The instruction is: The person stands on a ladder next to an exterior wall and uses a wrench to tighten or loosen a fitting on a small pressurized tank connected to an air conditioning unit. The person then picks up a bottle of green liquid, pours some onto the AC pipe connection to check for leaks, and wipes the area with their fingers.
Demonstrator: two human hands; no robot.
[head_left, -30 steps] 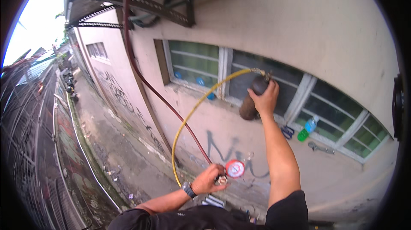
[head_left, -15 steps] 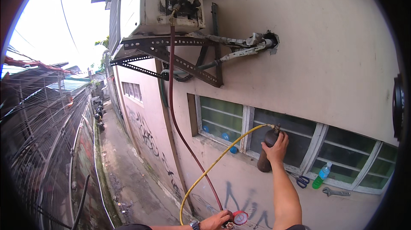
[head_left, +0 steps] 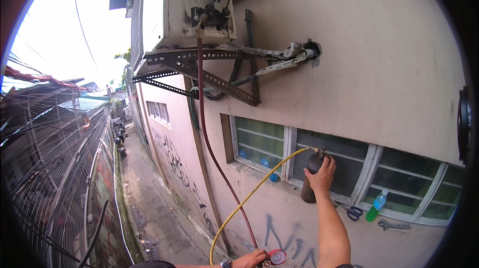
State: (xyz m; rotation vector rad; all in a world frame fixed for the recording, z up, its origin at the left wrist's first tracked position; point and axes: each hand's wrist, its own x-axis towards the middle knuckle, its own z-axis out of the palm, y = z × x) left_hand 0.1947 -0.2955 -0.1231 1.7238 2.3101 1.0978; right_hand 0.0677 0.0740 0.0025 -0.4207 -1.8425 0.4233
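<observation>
Evidently worn, the dark cylinder (head_left: 309,193) is brownish and scuffed, with a brass-coloured fitting on top; it stands slightly tilted before the window (head_left: 259,135), at the ledge. The right hand (head_left: 322,174) wraps around its upper part, hiding some of it. The left hand (head_left: 251,258), partly cut off below, grips the red-rimmed gauge (head_left: 277,256) by its fitting. A yellow hose (head_left: 254,190) crosses in front of a dark red hose (head_left: 211,153). Scissors (head_left: 355,213), a bottle (head_left: 375,206) of green liquid and a wrench (head_left: 394,225) lie or stand rightward along the ledge.
</observation>
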